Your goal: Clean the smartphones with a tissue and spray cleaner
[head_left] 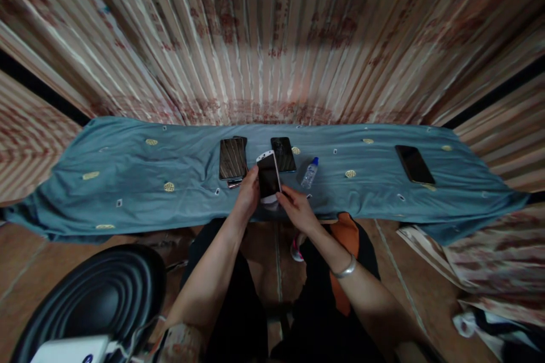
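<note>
A white phone (pixel 268 176) with a dark screen is held upright over the near edge of the blue cloth (pixel 128 181). My left hand (pixel 247 195) grips its left side with curled fingers. My right hand (pixel 296 209) holds its lower right corner, fingers bent; a silver bangle sits on that wrist. Just behind the held phone lie a stack of dark phones (pixel 232 157) on the left and a single black phone (pixel 283 153) on the right. A small clear bottle (pixel 309 173) with a blue cap lies to the right of my hands.
Another black phone (pixel 414 164) lies far right on the cloth. A patterned curtain hangs behind the table. A black ribbed stool (pixel 93 295) stands at lower left with a white device (pixel 70 350) and cable. Folded fabric (pixel 489 261) lies on the floor at right.
</note>
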`<state>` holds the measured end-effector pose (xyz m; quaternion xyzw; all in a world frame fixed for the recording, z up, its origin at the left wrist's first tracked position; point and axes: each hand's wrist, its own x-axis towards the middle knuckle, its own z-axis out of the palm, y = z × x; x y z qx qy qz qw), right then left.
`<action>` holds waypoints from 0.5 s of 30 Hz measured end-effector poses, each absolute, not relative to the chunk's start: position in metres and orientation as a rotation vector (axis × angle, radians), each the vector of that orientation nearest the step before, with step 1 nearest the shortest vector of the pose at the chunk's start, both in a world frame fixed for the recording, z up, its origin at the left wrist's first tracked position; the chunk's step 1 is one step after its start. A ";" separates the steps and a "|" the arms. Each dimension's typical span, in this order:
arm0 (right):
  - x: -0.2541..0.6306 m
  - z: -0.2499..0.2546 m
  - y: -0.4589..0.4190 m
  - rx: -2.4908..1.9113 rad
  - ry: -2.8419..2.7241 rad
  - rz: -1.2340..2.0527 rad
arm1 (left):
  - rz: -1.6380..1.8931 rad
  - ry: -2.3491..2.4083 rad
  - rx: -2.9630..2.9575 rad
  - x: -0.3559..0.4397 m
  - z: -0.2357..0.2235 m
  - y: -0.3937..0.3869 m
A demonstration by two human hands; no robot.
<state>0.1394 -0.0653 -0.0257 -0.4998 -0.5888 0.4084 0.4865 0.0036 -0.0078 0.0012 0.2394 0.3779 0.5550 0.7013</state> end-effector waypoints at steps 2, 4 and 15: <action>0.141 -0.028 -0.060 -1.180 -1.126 1.180 | 1.258 0.807 0.567 0.006 0.000 -0.007; 0.142 -0.029 -0.055 -1.119 -0.870 1.299 | 1.248 0.797 0.606 0.008 -0.002 -0.006; 0.152 -0.034 -0.023 -1.051 -0.584 1.291 | 1.179 0.957 0.521 0.017 -0.013 -0.009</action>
